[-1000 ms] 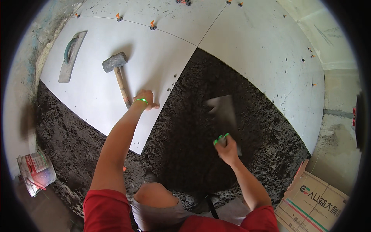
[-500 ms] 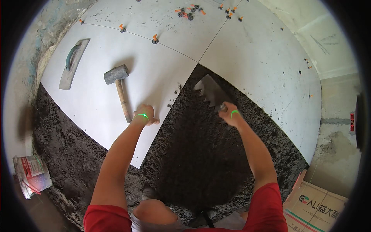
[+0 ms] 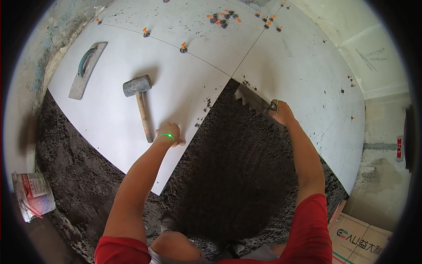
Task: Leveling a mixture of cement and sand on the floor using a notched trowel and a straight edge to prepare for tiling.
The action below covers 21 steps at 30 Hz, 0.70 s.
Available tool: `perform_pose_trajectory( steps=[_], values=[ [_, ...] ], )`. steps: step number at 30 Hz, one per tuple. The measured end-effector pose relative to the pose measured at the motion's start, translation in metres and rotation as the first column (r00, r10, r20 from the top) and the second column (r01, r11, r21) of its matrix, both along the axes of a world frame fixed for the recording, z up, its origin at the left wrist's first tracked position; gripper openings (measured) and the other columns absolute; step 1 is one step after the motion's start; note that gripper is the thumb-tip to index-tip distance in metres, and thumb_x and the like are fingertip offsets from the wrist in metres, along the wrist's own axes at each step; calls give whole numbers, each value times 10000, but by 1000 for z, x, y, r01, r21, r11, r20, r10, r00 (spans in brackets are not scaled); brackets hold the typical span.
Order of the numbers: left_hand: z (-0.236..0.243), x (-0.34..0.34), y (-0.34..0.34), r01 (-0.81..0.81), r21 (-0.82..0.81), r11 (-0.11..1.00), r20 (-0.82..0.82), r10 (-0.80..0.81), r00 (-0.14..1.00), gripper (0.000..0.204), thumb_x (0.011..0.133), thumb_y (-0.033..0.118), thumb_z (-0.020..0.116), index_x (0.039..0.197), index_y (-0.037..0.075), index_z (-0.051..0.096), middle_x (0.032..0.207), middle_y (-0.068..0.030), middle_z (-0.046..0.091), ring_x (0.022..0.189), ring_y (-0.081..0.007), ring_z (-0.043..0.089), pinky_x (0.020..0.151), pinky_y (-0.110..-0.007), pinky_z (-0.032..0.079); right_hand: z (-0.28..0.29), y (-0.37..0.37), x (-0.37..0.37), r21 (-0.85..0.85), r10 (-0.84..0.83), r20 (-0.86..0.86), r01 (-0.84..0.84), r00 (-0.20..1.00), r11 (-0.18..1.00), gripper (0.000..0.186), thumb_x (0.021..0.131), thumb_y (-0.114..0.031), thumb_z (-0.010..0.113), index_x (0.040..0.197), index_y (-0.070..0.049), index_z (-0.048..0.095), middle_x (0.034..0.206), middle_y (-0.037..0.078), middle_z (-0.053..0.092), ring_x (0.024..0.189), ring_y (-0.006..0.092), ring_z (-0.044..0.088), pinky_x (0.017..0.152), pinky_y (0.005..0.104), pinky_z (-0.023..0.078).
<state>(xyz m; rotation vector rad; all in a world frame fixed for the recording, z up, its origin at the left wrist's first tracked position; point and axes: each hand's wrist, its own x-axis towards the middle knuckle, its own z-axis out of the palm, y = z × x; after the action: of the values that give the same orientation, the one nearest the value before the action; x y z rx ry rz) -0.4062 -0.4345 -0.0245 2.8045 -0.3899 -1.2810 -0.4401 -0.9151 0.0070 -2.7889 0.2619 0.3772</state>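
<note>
Fingers of our right hand (image 3: 283, 113) are curled closed around the grip of one toothed trowel (image 3: 252, 98). Its blade lies along the edge of the right-hand slab, near the corner of the dark, crumbly bed (image 3: 228, 176), with the teeth turned toward that bed. Our left hand (image 3: 169, 131) rests on the left-hand slab (image 3: 114, 110) near its edge, thumb out to the side, just beside the handle end of one mallet (image 3: 141, 108); how far its other fingers are spread we cannot tell.

Of containers we see two. At our far left stands a whitish bucket (image 3: 34, 196) with a red label and a red handle, its contents hidden from us. At our lower right is a printed brown carton (image 3: 358, 242), partly cut off; we cannot see into it.

Three white slabs meet at the bed's upper corner. Three orange-topped clips (image 3: 183, 47) stand along the left seam. More stand about the other seam, and beside it lies a loose cluster (image 3: 227, 16) too tangled for us to count. One flat float (image 3: 88, 72) with a green handle lies beyond the mallet, to our left.
</note>
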Motion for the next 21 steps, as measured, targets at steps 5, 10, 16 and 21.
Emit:
perform_pose_trajectory(
  steps=[5, 10, 16, 21],
  values=[
    [7, 5, -3, 14, 16, 1000, -83, -12, 996, 793, 796, 455, 894, 1360, -20, 601, 1422, -232, 571, 1379, -426, 517, 1094, -574, 482, -15, 21, 9, -27, -56, -154, 53, 986, 998, 345, 865, -205, 743, 1156, -32, 678, 1030, 229, 734, 1004, 425, 699, 867, 496, 549],
    [-7, 0, -5, 43, -2, 999, -49, -43, 998, 798, 797, 459, 891, 1359, -25, 598, 1431, -236, 564, 1385, -427, 509, 1096, -574, 480, -34, 48, -10, 0, -38, -165, 38, 986, 999, 361, 915, -190, 722, 1233, -38, 645, 1055, 211, 738, 1038, 416, 693, 911, 496, 557],
    [-20, -2, 0, -5, -9, 1000, 37, 5, 999, 671, 820, 434, 867, 1298, 7, 669, 1425, -181, 589, 1396, -371, 509, 1082, -610, 465, -21, 117, -66, 14, 86, -195, -85, 977, 996, 296, 908, -176, 712, 1158, -33, 643, 993, 226, 735, 998, 435, 696, 874, 519, 565],
    [-16, -3, -5, 51, 23, 998, 18, -51, 999, 656, 842, 463, 848, 1286, 9, 686, 1387, -176, 634, 1360, -359, 553, 1064, -597, 492, -17, 171, -126, 38, 205, -159, -202, 966, 979, 225, 884, -153, 684, 1079, -48, 644, 910, 244, 721, 925, 451, 700, 819, 545, 567]
  ],
)
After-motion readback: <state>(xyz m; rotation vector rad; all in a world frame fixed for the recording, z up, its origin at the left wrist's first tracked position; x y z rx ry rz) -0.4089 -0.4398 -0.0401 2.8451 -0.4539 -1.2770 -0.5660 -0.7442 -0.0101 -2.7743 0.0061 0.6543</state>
